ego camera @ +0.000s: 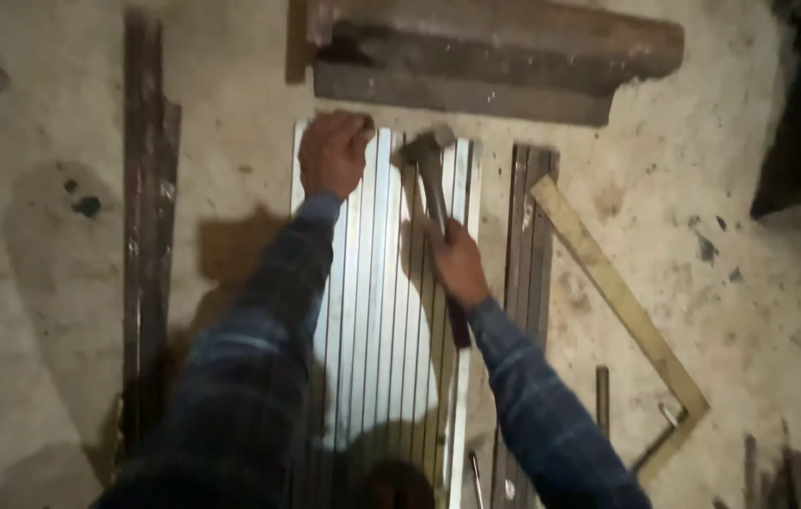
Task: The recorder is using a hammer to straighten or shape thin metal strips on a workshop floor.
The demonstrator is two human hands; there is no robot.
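Observation:
A row of several long shiny metal bars [377,311] lies side by side on the concrete floor, running away from me. My left hand [333,153] presses down on the far ends of the left bars, fingers curled over them. My right hand [457,264] grips the handle of a hammer [431,165], whose head sits over the far ends of the right bars. Both arms wear dark checked sleeves.
Heavy rusty steel sections [485,57] lie across the far end. A long rusty bar [144,226] runs down the left. Dark metal strips [528,245] and a yellowish try square [622,316] lie to the right. Small scraps [787,462] sit at the lower right.

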